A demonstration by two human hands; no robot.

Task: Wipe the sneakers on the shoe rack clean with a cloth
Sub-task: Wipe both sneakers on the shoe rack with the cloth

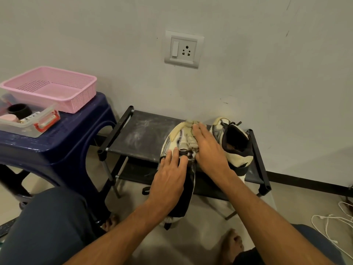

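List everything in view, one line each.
near sneaker: 1, cream and black, toe on rack top
other sneaker: 1, cream and black, rack top, right
cloth: 1, cream, on near sneaker
shoe rack: 1, black, against the wall
stool: 1, dark blue, left
basket: 1, pink, on the stool
clear box: 1, red clasp, on the stool
socket plate: 1, white, on the wall
cables: white, floor, right
left hand: 1, rests on near sneaker
right hand: 1, presses the cloth

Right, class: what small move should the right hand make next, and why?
Probably draw the cloth back along the held sneaker: the right hand presses it flat near the toe, and the left hand rests on that sneaker, steadying it.
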